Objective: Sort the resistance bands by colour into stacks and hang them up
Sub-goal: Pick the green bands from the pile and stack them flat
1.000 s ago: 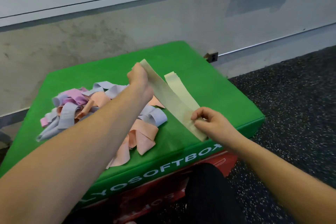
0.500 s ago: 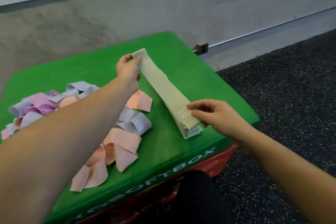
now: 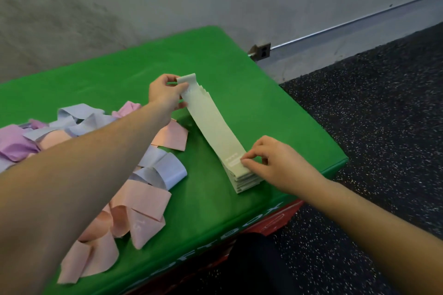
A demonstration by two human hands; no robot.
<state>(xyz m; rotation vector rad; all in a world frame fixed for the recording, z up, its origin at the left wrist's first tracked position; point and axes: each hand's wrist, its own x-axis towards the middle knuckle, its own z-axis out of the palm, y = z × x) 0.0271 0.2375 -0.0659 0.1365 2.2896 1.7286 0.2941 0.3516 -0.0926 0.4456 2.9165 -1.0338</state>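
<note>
A neat stack of pale green resistance bands [image 3: 217, 132] lies on the green soft box [image 3: 251, 93], towards its right side. My left hand [image 3: 165, 93] pinches the far end of the top band. My right hand [image 3: 273, 163] pinches the near end of the stack, fingertips on the top band. Left of the stack lies a loose heap of pink bands [image 3: 141, 201], grey-blue bands [image 3: 165, 170] and purple bands [image 3: 14, 139]; my left forearm crosses over part of it.
The green box sits on a red box [image 3: 278, 220] against a grey wall. Dark speckled rubber floor [image 3: 371, 115] lies to the right. A metal bracket [image 3: 260, 51] is fixed at the wall's base. Something dark [image 3: 254, 268] is near the box's front edge.
The pale green band was held stretched above the box; both hands have lowered it flat onto the pale green stack. The camera has tilted downward.
</note>
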